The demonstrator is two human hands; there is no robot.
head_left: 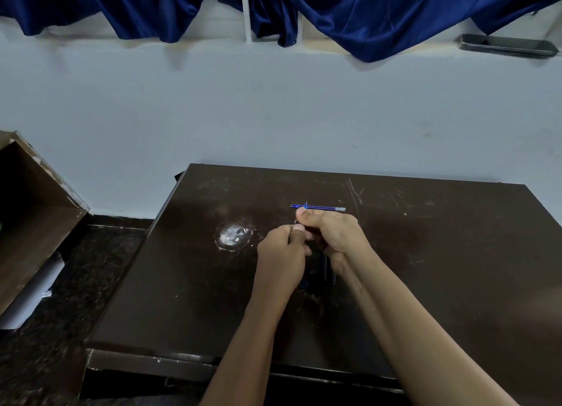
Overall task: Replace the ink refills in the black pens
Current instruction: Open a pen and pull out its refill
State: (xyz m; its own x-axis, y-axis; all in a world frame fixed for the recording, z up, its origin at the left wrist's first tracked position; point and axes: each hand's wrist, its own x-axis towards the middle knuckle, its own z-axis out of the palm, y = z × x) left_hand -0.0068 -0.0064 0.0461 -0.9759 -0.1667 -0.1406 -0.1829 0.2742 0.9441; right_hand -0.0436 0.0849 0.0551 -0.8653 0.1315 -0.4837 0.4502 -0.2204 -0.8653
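Observation:
A blue ink refill (319,207) lies flat on the dark brown table (425,253), just beyond my hands. My left hand (281,253) and my right hand (331,235) meet over the middle of the table, both closed around a dark black pen (307,229) that is mostly hidden by the fingers. Under my right wrist lie dark pens (327,268), hard to make out against the table. A small blue piece (304,284) shows between my forearms.
A white scuffed patch (233,235) marks the table left of my hands. A brown box (36,211) stands at the left on the dark speckled floor (91,268). Blue curtains (365,10) hang above a pale wall. A black tray (506,46) rests on the ledge at top right.

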